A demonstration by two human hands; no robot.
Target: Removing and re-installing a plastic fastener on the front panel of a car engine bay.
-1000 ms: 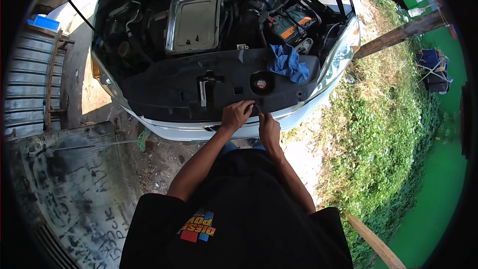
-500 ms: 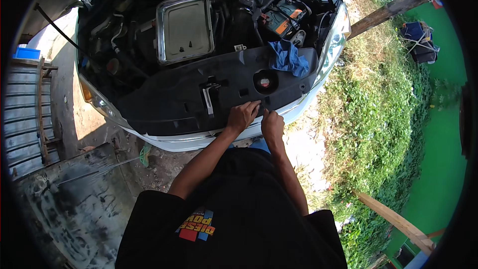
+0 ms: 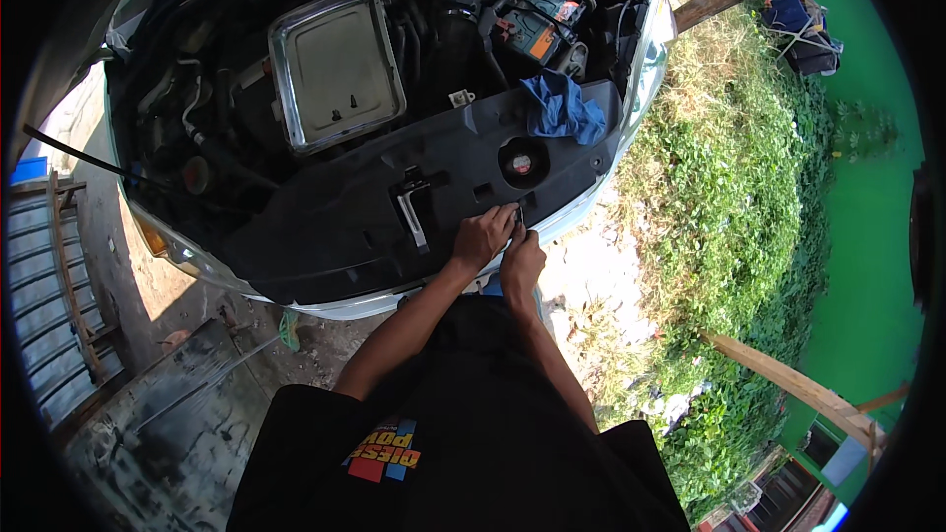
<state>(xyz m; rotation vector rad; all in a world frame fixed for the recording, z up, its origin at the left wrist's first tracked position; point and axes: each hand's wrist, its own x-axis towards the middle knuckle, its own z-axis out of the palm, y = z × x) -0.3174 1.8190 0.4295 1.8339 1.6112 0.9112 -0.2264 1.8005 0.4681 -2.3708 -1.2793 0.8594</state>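
At the front edge of a car's black plastic engine cover (image 3: 335, 236), my left hand (image 3: 481, 236) rests with bent fingers pressed together, what they hold hidden. Just right of it my right hand (image 3: 522, 261) is closed on a thin metal tool (image 3: 519, 219), whose end meets the cover beside my left fingertips. Above them are a round recess with a red cap (image 3: 520, 164) and a crumpled blue cloth (image 3: 567, 108). A steel tray (image 3: 335, 44) with small dark pieces in it sits on the engine. A metal latch piece (image 3: 414, 212) lies left of my hands.
The open engine bay holds a battery (image 3: 537, 20) and hoses. A prop rod (image 3: 94, 153) crosses at left, above corrugated metal (image 3: 44, 296). Wooden beams (image 3: 788, 384), grass (image 3: 719, 227), a green wall (image 3: 867, 266) and a folded bundle (image 3: 798, 34) are at right.
The view has turned, so the car appears shifted left and tilted. My hands remain at the cover's front edge, with the right hand slightly changed in angle around the tool.
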